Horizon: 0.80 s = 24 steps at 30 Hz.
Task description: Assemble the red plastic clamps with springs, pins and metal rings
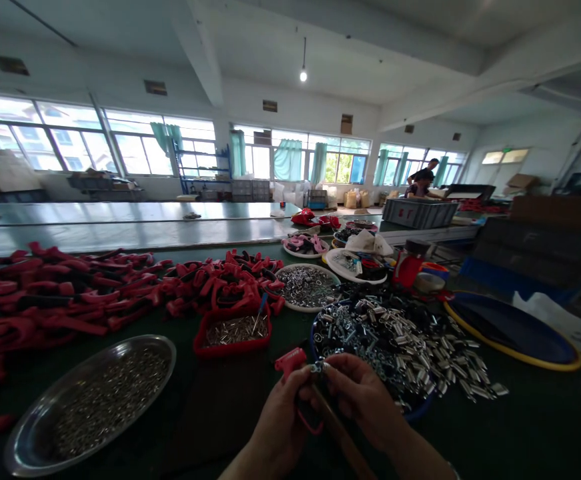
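My left hand (pixel 283 413) is closed around a red plastic tool handle (pixel 291 361) with a black grip; its red head sticks out beyond the thumb. At the fingertips, close to my left thumb, my right hand (pixel 370 400) pinches a small shiny metal part (pixel 319 367). A brown strip (pixel 343 437) runs down between the hands; what it is, I cannot tell. Right behind my right hand, a blue-rimmed tray (pixel 314 333) bears a heap of silvery metal pieces (pixel 420 340). A red bin (pixel 233 350) of small metal pins stands beyond my left hand.
Red and black handles (pixel 70 293) are piled at left. A steel dish (pixel 165 373) holds tiny metal parts. Farther back are a white plate (pixel 303 308) of rings and a grey crate (pixel 417 215). A blue tray with yellow rim (pixel 565 365) lies right. A person (pixel 423 179) stands far off.
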{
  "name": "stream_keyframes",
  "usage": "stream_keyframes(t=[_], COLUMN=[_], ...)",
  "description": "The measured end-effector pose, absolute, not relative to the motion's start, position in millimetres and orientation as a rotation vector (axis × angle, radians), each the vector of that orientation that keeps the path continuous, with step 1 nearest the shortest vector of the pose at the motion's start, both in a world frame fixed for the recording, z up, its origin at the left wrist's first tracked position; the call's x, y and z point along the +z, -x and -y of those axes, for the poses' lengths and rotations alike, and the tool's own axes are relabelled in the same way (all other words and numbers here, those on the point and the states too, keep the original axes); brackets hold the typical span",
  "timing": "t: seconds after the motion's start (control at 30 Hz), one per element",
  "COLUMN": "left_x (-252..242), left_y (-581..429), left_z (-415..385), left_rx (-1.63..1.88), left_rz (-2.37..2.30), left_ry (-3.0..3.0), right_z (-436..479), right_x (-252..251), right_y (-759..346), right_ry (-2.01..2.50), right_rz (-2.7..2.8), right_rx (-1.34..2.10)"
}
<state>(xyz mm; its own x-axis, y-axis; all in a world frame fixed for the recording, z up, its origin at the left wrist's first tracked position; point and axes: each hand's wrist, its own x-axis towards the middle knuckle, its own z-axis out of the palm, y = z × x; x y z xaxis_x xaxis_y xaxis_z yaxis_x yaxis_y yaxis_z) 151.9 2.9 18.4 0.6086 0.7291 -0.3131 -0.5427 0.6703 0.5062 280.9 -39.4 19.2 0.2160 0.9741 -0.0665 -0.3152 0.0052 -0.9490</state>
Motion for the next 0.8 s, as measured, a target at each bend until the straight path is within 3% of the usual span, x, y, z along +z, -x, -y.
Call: stream_keyframes(t=[0.47, 0.63, 0.8], left_x=[9, -2, -2], left_y=[-150, -153, -136], left_z=[-2, 8, 8], left_rx=[0.896, 0.879, 0.567], left_rz=[-0.573, -0.577, -0.592], left_ry=[-0.233, -0.410, -0.332], right_z=[45, 43, 41], right_x=[22, 32, 59], right_y=[-267, -271, -271], right_ry=[1.090, 1.234, 1.335], right_rz=[0.664, 0.964, 1.427], right_rx=[1.253, 0.880, 0.659])
